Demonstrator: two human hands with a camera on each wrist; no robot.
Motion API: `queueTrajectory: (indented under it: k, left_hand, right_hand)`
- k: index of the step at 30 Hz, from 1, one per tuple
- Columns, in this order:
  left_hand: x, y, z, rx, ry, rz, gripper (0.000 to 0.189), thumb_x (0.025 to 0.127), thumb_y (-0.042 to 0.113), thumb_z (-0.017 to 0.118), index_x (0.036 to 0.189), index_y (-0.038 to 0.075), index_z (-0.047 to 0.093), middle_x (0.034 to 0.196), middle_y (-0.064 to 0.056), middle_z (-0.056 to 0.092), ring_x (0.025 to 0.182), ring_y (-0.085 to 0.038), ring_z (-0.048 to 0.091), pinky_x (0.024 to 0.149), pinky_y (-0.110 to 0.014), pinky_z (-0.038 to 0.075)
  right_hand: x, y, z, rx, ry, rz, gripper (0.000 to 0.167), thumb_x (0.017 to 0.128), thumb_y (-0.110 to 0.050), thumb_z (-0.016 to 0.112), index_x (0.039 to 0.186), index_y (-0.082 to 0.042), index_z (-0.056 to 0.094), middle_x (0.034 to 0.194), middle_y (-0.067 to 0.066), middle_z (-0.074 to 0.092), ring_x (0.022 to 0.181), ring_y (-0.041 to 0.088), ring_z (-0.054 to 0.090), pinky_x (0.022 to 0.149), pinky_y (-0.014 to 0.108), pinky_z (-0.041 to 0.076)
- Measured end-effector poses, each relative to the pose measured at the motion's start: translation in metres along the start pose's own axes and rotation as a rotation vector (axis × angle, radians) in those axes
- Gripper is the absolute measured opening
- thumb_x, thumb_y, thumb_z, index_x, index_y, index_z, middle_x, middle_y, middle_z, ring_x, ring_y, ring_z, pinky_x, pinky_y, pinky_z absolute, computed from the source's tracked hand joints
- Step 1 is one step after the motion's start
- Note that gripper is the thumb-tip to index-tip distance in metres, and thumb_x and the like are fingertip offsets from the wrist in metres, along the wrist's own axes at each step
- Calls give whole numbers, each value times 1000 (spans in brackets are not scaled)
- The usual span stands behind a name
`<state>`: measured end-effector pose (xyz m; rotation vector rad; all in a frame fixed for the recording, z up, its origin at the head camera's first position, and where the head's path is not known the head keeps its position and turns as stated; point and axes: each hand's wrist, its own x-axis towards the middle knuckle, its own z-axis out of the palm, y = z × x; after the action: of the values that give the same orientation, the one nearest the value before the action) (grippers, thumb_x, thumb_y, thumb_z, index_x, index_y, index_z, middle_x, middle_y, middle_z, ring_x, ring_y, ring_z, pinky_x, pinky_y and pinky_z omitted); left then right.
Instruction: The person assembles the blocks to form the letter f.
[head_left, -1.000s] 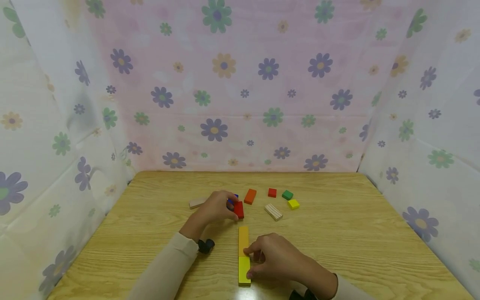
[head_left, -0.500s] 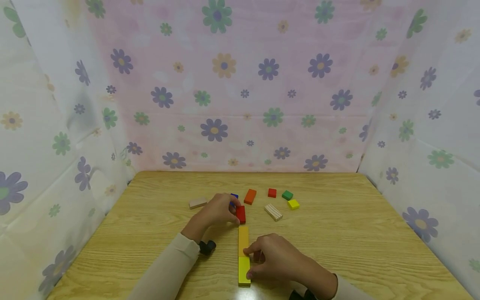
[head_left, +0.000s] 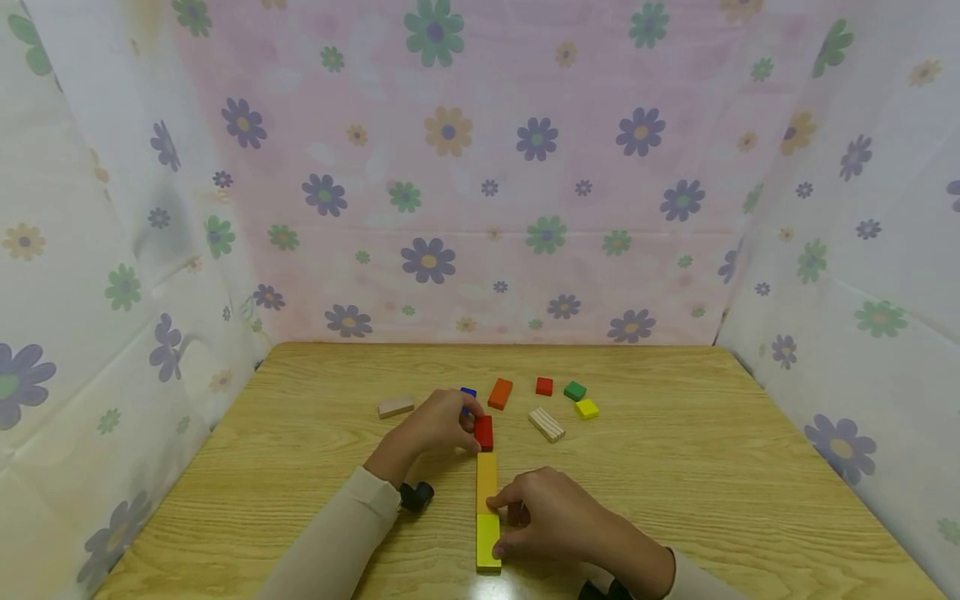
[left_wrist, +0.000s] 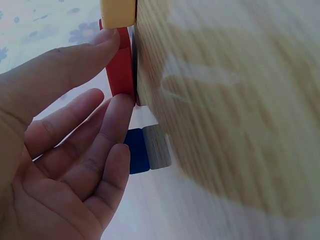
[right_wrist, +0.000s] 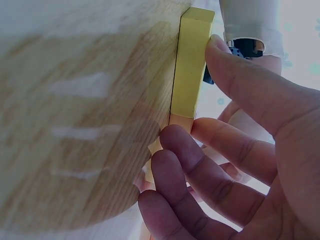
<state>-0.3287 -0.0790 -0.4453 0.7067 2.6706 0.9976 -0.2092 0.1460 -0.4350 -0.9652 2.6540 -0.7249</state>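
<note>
In the head view my left hand [head_left: 440, 423] pinches a red block [head_left: 485, 433] lengthwise, thumb at its near end and a finger at its far end. The left wrist view shows this red block [left_wrist: 120, 75] close to the end of an orange-yellow block [left_wrist: 118, 13]. That orange-yellow block [head_left: 487, 482] and a yellow block [head_left: 488, 537] lie end to end in a straight row. My right hand [head_left: 551, 517] rests beside the row, thumb touching the yellow block [right_wrist: 192, 62] and index finger against the orange-yellow one, fingers loosely bent.
Behind the left hand lies a partly hidden blue block [head_left: 468, 392], with a plain wooden block [head_left: 396, 407] to its left. Farther right lie an orange block [head_left: 500, 393], small red [head_left: 544, 386], green [head_left: 575, 390] and yellow [head_left: 587, 408] blocks, and a grooved wooden piece [head_left: 547, 424].
My left hand has drawn the red block toward me and slightly right, bringing it up to the far end of the orange-yellow block. The right hand has stayed in place.
</note>
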Motion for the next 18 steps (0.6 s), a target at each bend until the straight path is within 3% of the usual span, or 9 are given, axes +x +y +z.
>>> queueTrajectory:
  k: [9, 13, 18]
  left_hand:
    - [-3, 0, -4, -40, -8, -11, 50, 76, 14, 94, 121, 8, 73, 103, -3, 72, 91, -14, 66, 83, -32, 59]
    - [-5, 0, -8, -54, 1, -25, 54, 82, 19, 90, 129, 3, 69, 109, -6, 73, 93, -13, 67, 85, -34, 59]
    - [-6, 1, -8, -84, 0, -91, 56, 91, 20, 81, 139, 0, 62, 98, -3, 71, 82, -14, 68, 72, -32, 59]
  right_hand:
    - [0, 0, 0, 9, 2, 3, 50, 79, -46, 89, 120, -20, 79, 84, -21, 67, 71, -2, 58, 63, 18, 47]
    - [0, 1, 0, 11, -1, 3, 51, 79, -47, 89, 121, -20, 79, 85, -21, 67, 72, -1, 58, 63, 18, 47]
    - [1, 1, 0, 7, -2, 5, 52, 79, -49, 88, 121, -21, 79, 85, -21, 67, 71, -1, 57, 63, 18, 47]
